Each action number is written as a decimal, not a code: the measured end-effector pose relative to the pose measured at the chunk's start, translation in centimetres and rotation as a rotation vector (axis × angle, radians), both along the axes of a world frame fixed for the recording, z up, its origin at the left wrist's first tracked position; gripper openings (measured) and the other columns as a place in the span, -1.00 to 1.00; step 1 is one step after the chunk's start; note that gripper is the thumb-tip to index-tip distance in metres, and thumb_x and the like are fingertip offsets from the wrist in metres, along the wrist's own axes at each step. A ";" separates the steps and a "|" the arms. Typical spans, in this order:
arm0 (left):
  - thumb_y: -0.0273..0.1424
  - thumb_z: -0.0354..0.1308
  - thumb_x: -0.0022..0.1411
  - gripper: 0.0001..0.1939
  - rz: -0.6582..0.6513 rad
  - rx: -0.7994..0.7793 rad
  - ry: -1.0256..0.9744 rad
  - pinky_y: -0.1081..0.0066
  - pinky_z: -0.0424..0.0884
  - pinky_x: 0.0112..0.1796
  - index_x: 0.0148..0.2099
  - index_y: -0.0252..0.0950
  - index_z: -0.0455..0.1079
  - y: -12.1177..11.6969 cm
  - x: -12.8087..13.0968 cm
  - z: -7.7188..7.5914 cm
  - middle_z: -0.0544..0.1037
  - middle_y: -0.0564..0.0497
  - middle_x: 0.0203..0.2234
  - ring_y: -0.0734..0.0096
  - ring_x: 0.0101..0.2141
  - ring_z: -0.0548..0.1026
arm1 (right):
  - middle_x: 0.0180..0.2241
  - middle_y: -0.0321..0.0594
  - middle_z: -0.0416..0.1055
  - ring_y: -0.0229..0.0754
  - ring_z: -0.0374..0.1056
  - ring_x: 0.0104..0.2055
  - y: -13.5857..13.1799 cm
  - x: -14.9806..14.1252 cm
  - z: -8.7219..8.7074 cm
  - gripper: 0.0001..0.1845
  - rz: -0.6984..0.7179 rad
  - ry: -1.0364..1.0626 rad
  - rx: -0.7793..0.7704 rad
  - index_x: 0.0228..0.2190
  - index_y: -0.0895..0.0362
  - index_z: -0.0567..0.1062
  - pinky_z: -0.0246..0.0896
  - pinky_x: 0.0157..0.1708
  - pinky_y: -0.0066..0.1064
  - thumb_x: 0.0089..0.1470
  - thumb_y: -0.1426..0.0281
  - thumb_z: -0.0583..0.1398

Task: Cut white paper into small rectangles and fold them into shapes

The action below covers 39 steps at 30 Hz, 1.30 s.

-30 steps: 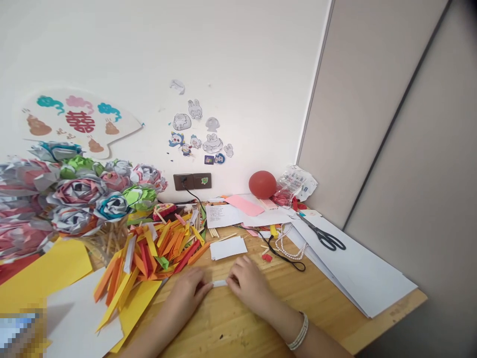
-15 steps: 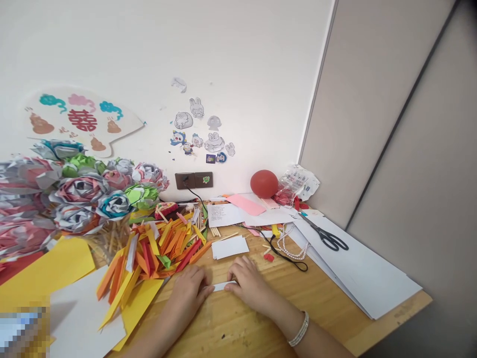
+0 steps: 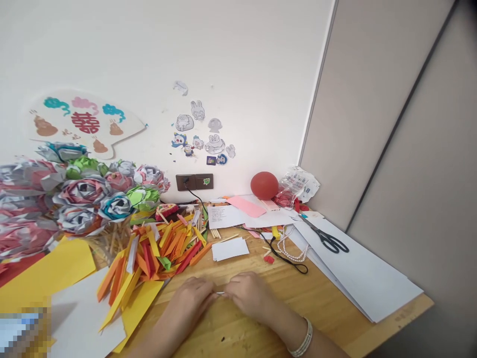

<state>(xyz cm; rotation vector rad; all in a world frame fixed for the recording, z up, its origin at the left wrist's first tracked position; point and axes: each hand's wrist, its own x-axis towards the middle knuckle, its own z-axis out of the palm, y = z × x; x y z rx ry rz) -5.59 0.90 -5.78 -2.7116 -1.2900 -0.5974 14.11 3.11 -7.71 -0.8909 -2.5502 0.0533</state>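
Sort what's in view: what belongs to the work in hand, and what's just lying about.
Work in hand:
- white paper strip, in left hand and right hand
- probably white slips, folded coloured strips

Apparently lying about:
- red balloon
- scissors
- bead string

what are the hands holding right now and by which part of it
A narrow white paper strip: the left hand pinches it toward its left end, the right hand toward its right, with only the middle showing.
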 end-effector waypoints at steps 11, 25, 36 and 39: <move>-0.44 -0.11 0.24 -0.71 0.028 -0.147 -0.113 0.50 0.34 -0.44 -0.45 -0.24 0.38 -0.1 -1.0 0.7 0.53 0.04 -0.54 0.41 -0.50 0.47 | -0.55 -0.33 0.40 -0.31 0.29 -0.56 -0.1 0.9 0.8 -0.76 0.078 0.473 -0.616 -0.26 0.14 0.49 0.22 -0.49 -0.51 0.17 0.42 0.02; -0.55 -0.15 0.14 -0.59 0.499 0.228 -0.191 0.44 0.37 -0.41 0.00 -0.26 0.33 2.4 -8.0 2.1 0.55 0.00 -0.51 0.32 -0.47 0.52 | -0.15 -0.08 0.43 -0.07 0.33 -0.10 1.8 1.4 0.8 -0.64 -0.260 0.538 -0.235 -0.13 0.14 0.43 0.24 -0.08 -0.19 -0.01 0.56 0.08; -0.35 -0.16 0.25 -0.66 0.692 0.329 0.177 0.50 0.14 -0.65 -0.14 -0.31 0.41 2.0 -6.4 2.0 0.49 -0.01 -0.73 0.30 -0.66 0.46 | -0.15 -0.14 0.48 0.00 0.29 -0.08 2.7 1.3 0.4 -0.61 -0.381 0.096 -0.019 -0.09 0.12 0.45 0.18 -0.07 -0.17 -0.03 0.50 0.24; -0.39 -0.12 0.26 -0.73 0.528 0.293 0.195 0.49 0.22 -0.60 -0.20 -0.22 0.43 1.2 -3.9 1.1 0.53 0.02 -0.66 0.34 -0.60 0.50 | -0.25 -0.21 0.50 -0.03 0.31 -0.17 3.4 1.5 0.1 -0.70 -0.369 0.038 0.090 -0.20 0.08 0.49 0.20 -0.18 -0.22 -0.06 0.43 0.31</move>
